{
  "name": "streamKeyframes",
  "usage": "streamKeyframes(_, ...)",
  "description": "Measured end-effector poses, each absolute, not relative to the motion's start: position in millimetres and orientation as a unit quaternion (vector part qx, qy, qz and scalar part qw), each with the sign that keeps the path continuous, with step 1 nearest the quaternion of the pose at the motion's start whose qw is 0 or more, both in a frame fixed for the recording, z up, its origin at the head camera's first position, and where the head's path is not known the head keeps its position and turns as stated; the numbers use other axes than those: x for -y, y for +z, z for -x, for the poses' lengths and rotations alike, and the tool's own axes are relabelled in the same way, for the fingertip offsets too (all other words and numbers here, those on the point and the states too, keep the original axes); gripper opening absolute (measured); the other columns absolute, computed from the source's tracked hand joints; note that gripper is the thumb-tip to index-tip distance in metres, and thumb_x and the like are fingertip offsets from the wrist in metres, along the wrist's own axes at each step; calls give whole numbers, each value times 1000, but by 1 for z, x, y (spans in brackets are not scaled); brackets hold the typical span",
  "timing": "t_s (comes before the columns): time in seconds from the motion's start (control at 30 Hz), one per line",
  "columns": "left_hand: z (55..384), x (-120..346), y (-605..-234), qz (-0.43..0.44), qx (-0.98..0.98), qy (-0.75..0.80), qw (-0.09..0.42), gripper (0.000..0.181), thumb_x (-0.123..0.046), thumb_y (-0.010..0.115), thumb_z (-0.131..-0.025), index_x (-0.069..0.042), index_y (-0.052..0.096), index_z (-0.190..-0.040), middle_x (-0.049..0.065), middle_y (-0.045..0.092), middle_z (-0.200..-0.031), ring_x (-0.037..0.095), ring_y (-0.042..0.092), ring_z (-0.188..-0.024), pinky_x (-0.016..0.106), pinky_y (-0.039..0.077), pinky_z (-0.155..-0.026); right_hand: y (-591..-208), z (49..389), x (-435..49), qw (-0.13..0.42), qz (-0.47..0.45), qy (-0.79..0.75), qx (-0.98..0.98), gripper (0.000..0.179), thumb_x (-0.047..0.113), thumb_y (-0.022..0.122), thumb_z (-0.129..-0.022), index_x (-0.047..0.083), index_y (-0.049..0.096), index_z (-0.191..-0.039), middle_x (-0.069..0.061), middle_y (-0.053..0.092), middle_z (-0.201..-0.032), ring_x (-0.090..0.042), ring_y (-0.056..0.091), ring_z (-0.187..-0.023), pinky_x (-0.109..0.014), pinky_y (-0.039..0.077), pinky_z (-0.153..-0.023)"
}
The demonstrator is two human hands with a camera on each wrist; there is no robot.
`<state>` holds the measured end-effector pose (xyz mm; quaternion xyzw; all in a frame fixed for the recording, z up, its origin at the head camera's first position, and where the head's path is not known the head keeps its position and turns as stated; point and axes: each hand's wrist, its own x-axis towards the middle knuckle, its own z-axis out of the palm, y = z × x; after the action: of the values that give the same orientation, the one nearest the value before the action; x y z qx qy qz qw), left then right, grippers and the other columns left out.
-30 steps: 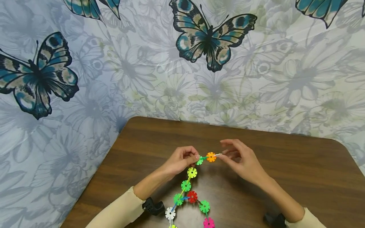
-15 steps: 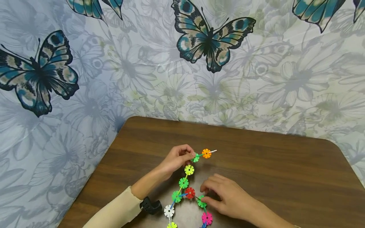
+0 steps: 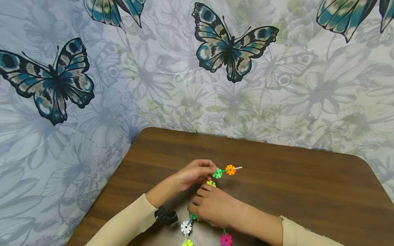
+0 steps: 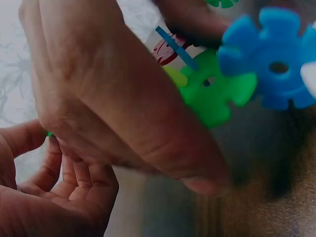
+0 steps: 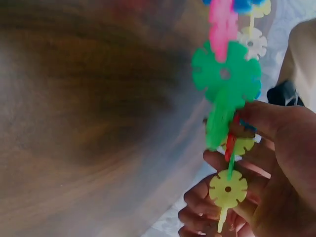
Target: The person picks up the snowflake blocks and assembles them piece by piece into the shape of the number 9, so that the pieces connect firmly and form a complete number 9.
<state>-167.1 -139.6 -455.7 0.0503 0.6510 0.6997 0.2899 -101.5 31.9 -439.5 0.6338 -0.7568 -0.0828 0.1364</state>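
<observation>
A chain of slotted, flower-shaped plastic discs runs down the table in the head view. At its far end, an orange disc (image 3: 230,169) carries a white one (image 3: 238,168) seen edge-on. My left hand (image 3: 195,174) pinches the chain beside a light green disc (image 3: 217,173). Below it, my right hand (image 3: 215,206) grips the chain's middle, covering most of the discs there. A yellow disc (image 3: 211,183) peeks out above its knuckles. In the right wrist view, the right thumb (image 5: 264,116) presses by a red disc (image 5: 230,145), under a green disc (image 5: 224,73).
Nearer the front edge, the chain continues with a white disc (image 3: 186,227), a yellow-green disc (image 3: 187,243) and a pink disc (image 3: 226,240). A black band (image 3: 166,216) sits at the left wrist. Behind the brown table (image 3: 292,174) stands a butterfly-patterned wall (image 3: 172,68).
My right hand has left the white disc at the far end, come down past the green disc on the right, and moved left onto the chain's middle. The left hand keeps its hold.
</observation>
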Motion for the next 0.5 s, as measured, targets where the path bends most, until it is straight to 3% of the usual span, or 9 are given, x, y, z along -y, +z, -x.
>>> streamKeyframes(0.13,169,141,-464,-59,-628,705,323,12,-20,67,-102,-11,71,-109,-1,72,-93,11,64,-81,27,53,-71,-442,111,-34,82,-635,-63,765,29,48,71,-98,30,68,-120,16,70,-104,-10,57,-94,-27,49,-93)
streamKeyframes(0.27,167,147,-472,-81,-616,702,347,28,-24,63,-105,-5,72,-124,3,75,-109,13,70,-95,30,56,-82,-441,123,-44,-3,-613,19,790,31,43,68,-102,25,67,-128,14,70,-114,-9,62,-105,-30,54,-97)
streamKeyframes(0.37,164,155,-477,-85,-618,699,350,35,-29,58,-108,-4,69,-131,3,75,-117,16,71,-103,33,57,-87,-437,135,-58,-85,-559,123,816,34,41,66,-104,24,67,-133,15,69,-122,-6,64,-112,-34,56,-99)
streamKeyframes(0.5,156,169,-483,-72,-614,708,341,42,-37,48,-112,-5,67,-133,1,73,-120,17,68,-108,35,55,-92,-434,152,-79,-149,-466,262,832,35,43,67,-103,23,69,-132,18,70,-120,-2,66,-107,-35,57,-94)
